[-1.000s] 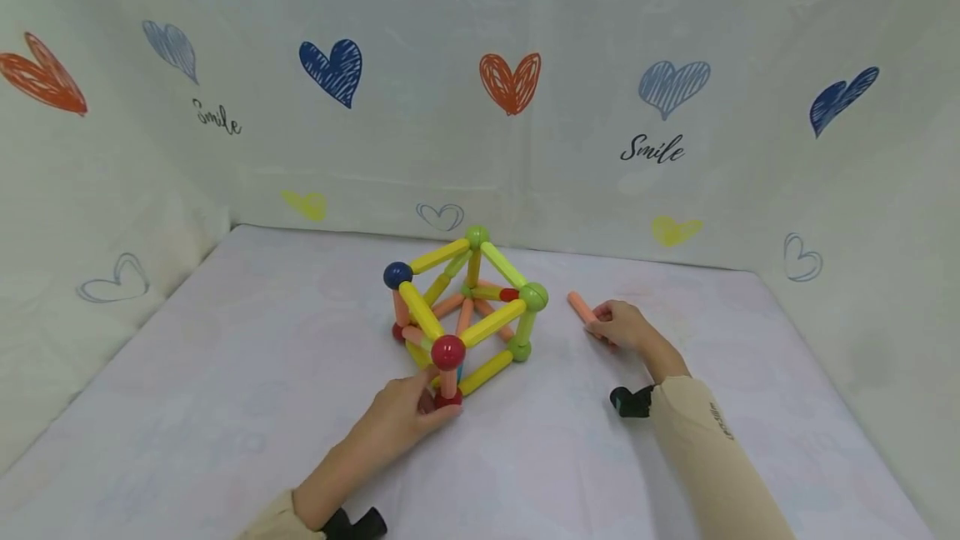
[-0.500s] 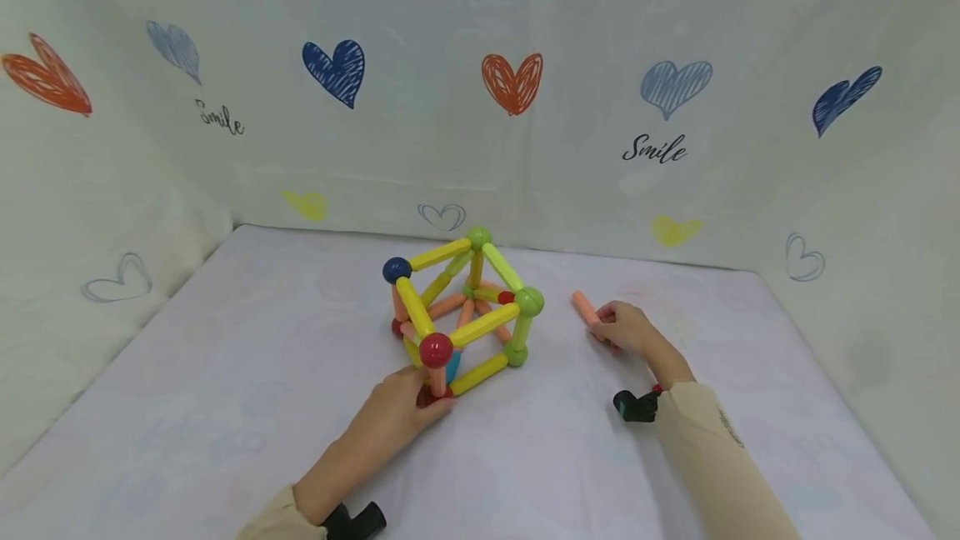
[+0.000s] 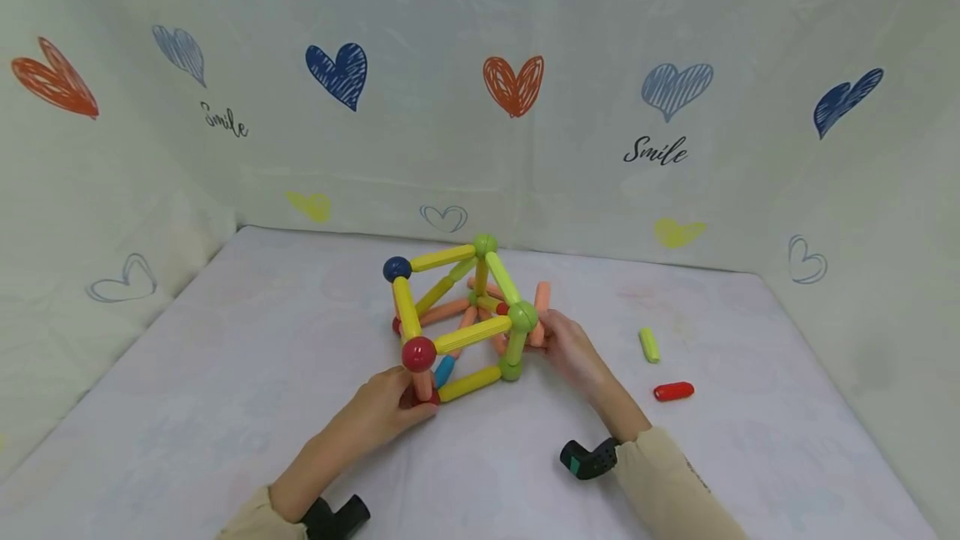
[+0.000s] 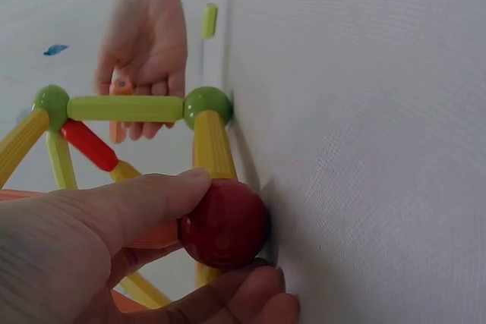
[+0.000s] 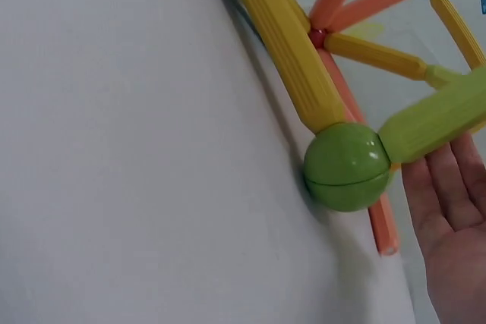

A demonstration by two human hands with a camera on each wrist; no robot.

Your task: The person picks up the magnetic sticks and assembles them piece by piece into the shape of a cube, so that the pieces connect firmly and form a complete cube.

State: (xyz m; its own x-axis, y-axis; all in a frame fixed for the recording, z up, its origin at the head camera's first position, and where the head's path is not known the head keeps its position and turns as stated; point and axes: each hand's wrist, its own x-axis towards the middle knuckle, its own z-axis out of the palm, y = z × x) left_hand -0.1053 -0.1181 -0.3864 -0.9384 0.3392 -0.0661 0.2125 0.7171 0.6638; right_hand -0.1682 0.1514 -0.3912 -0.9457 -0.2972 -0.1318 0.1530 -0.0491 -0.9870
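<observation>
A frame of magnetic building sticks and balls, with a yellow stick [image 3: 474, 332] along its upper front, stands mid-table. My left hand [image 3: 378, 407] grips the lower red ball [image 4: 226, 224] at the front left corner, thumb on one side and fingers beneath. Directly above that ball sits another red ball [image 3: 418, 354], joined by a short orange upright. Just right of the frame, my right hand [image 3: 573, 348] pinches a loose orange stick [image 3: 542, 297], held nearly upright behind the green corner ball [image 3: 522, 317]. Part of the right fingers is hidden by the frame.
On the right of the table lie a short lime stick [image 3: 649, 345] and a red stick [image 3: 673, 392]. A blue ball [image 3: 397, 269] tops the frame's back left corner. Behind the table hangs a white cloth [image 3: 577, 182] printed with hearts.
My right hand has moved left with the orange stick, up to the frame, uncovering the lime and red sticks. My left hand has shifted slightly left, turning the frame a little.
</observation>
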